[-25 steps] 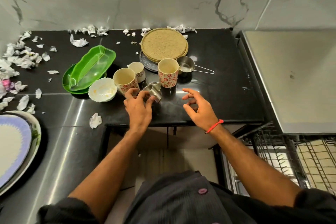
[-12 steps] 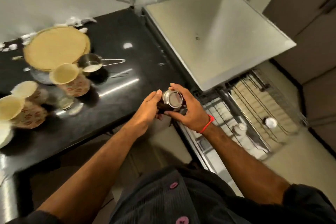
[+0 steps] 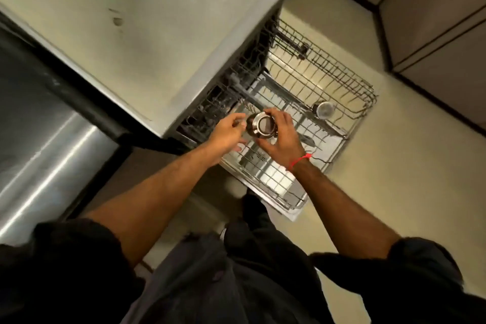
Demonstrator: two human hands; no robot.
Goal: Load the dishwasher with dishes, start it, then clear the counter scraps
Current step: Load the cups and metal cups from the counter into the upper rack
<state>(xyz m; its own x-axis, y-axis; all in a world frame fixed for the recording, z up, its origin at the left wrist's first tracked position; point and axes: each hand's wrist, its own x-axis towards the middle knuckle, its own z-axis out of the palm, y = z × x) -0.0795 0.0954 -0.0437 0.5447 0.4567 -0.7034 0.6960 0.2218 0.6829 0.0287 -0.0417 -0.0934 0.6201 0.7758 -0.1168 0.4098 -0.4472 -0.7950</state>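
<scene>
Beige floor [image 3: 394, 192] fills the right of my view, with the dishwasher rack [image 3: 342, 81] pulled out over it. My right hand [image 3: 282, 139] has its fingers curled around a small steel cup [image 3: 263, 125], held above the near part of the rack with its mouth facing me. My left hand [image 3: 227, 131] sits just left of the cup, fingers loosely bent, holding nothing. Farther right in the rack lies another steel cup [image 3: 324, 109]. Left of everything runs the dark countertop [image 3: 39, 113].
</scene>
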